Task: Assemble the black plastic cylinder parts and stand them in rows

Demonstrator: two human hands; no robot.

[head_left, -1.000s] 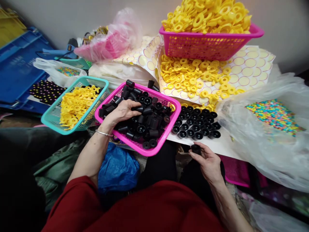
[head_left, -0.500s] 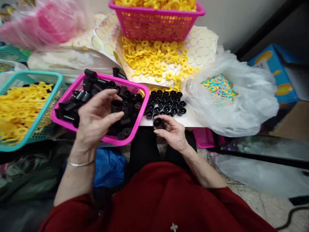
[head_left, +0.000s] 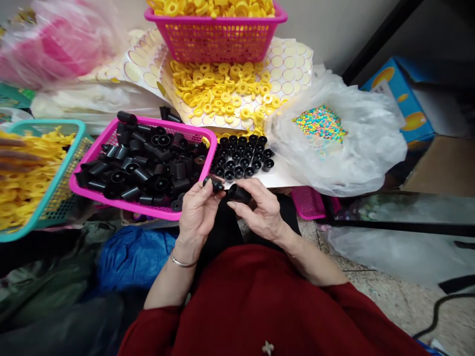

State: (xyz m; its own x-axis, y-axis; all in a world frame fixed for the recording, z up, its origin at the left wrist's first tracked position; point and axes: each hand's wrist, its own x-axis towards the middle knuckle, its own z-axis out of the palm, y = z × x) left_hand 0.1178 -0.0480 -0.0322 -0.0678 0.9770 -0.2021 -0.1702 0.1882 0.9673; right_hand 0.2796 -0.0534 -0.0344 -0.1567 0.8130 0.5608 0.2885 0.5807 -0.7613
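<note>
Between thumb and fingers, my left hand [head_left: 197,210] grips a small black plastic part [head_left: 213,183] with a narrow end pointing right. My right hand [head_left: 261,210] pinches a black plastic cup [head_left: 238,194], its mouth turned toward the left part. The two pieces are close together at the front edge of the table; whether they touch I cannot tell. Just beyond them, several black cups [head_left: 244,162] stand in rows with their openings up. A pink basket [head_left: 126,207] heaped with loose black cylindrical parts [head_left: 141,174] is left of my hands.
Yellow ring pieces [head_left: 218,89] lie on a sticker sheet behind, below a pink basket [head_left: 222,42] of more. A plastic bag of coloured beads [head_left: 321,123] sits at right. At far left, another person's blurred hand [head_left: 13,155] is over a teal basket [head_left: 55,198] of yellow pieces.
My left hand has come right from over the pink basket, bringing a black part beside the cup in my right hand. Another person's hand has entered at the far left.
</note>
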